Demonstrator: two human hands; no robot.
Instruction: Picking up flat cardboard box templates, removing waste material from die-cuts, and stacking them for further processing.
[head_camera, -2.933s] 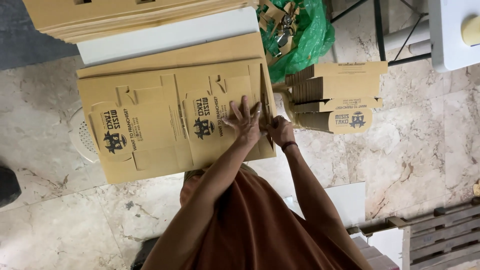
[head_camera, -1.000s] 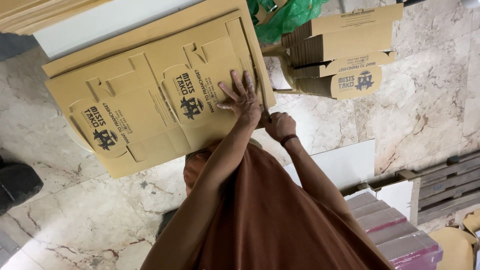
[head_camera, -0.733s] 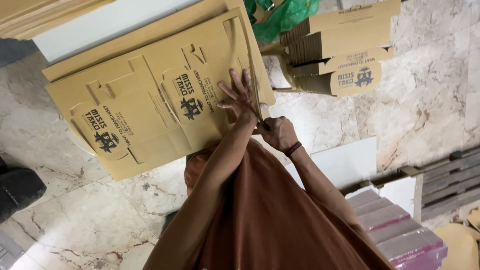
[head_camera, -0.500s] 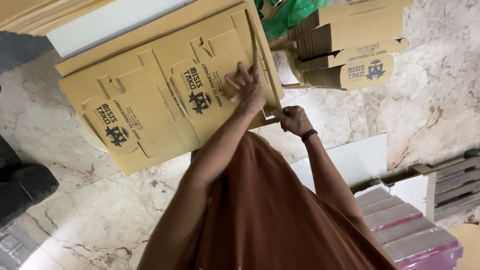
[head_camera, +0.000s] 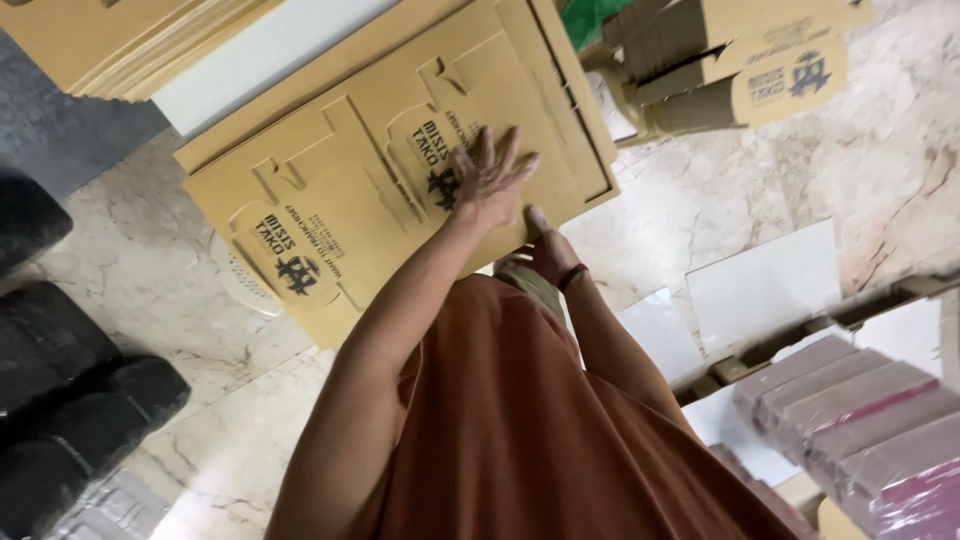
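Observation:
A stack of flat tan die-cut cardboard box blanks (head_camera: 350, 200) with black print lies in front of me. My left hand (head_camera: 488, 180) presses flat on the top blank near its right side, fingers spread. Just below it, my right hand (head_camera: 550, 252), with a dark band at the wrist, grips the near edge of the blank, thumb up against the cardboard. Both arms reach out over my brown-orange garment.
Folded-up tan boxes (head_camera: 740, 60) are piled at the top right beside a green bag (head_camera: 590, 15). More cardboard sheets (head_camera: 130, 40) and a white board (head_camera: 270, 60) lie beyond. Black cushions (head_camera: 60, 380) sit left; white sheets (head_camera: 760, 285) and pink wrapped packs (head_camera: 850, 400) sit right on the marble floor.
My left hand has stayed flat on the top blank. My right hand has moved from beside the blank's corner to its near edge. The view has swung, so everything sits more tilted.

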